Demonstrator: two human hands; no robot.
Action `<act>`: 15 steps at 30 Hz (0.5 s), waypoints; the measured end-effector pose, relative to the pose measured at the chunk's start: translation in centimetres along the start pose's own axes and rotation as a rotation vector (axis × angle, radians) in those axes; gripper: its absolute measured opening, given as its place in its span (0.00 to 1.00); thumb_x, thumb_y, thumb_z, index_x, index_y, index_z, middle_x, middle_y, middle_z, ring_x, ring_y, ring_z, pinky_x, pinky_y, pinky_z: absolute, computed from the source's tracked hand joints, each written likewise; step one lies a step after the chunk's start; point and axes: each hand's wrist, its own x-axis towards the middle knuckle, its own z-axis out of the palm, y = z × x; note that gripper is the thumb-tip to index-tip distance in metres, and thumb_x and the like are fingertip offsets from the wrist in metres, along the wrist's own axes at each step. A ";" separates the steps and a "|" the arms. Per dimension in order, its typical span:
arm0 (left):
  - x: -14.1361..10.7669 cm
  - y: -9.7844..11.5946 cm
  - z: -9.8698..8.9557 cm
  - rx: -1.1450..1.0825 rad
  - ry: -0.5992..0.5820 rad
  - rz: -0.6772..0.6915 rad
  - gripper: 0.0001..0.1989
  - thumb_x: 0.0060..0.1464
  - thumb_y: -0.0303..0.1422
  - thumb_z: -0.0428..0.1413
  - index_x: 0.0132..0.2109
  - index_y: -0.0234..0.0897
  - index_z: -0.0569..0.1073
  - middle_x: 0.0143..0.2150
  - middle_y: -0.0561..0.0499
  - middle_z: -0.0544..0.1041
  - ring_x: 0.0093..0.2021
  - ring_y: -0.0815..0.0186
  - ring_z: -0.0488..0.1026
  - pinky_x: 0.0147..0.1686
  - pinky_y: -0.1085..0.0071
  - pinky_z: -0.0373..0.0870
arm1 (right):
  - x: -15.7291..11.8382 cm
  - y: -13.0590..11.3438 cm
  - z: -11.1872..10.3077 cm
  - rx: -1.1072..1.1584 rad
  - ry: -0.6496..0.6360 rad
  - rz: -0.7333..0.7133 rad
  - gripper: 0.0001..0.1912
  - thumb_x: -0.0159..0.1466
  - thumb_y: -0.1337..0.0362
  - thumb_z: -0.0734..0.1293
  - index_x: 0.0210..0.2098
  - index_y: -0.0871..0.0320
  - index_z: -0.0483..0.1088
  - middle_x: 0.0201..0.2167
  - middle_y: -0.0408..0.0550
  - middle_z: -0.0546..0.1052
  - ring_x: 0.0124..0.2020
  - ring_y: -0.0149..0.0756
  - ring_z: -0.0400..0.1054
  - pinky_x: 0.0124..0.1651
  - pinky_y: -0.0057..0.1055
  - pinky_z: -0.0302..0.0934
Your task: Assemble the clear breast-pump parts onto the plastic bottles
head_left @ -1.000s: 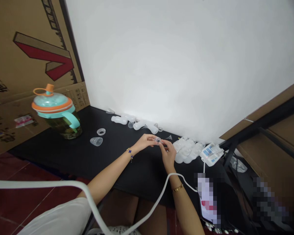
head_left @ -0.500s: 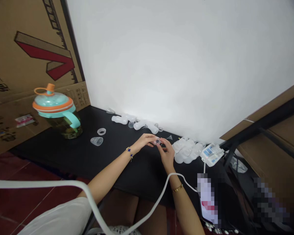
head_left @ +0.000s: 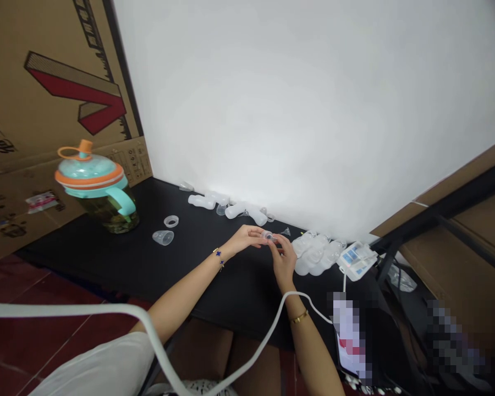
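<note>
**A:** What are the 2 hands doing?

**B:** They meet over the black tabletop (head_left: 239,289), holding a small clear plastic piece (head_left: 268,235) between them. The left hand (head_left: 243,238) comes in from the left, its fingers (head_left: 258,232) nearly straight and closed together, with the tips on the piece. The right hand (head_left: 283,259) is just nearer, its fingers (head_left: 279,246) curled and gripping the piece from the right.

**A:** Where's that piece?

**B:** Above the table's middle, towards the far edge, just left of a tiny clear funnel (head_left: 286,232).

**A:** And around it?

**B:** Far right, a heap of translucent pieces (head_left: 315,253) sits beside a white printed packet (head_left: 357,260). Along the far edge lie white bottle-shaped pieces (head_left: 223,209). To the left are a clear cup (head_left: 163,237) and a clear ring (head_left: 171,221). Further left stands a teal-and-orange lidded jug (head_left: 94,187), in front of a cardboard box (head_left: 45,110). A white cord (head_left: 272,324) runs past the right wrist.
</note>
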 end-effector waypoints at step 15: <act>0.3 -0.3 -0.2 -0.087 0.037 -0.030 0.25 0.42 0.39 0.72 0.47 0.33 0.80 0.43 0.42 0.83 0.44 0.58 0.80 0.41 0.67 0.76 | 0.0 -0.2 0.1 -0.008 -0.028 0.013 0.19 0.64 0.50 0.70 0.48 0.56 0.76 0.49 0.54 0.78 0.41 0.39 0.73 0.31 0.29 0.69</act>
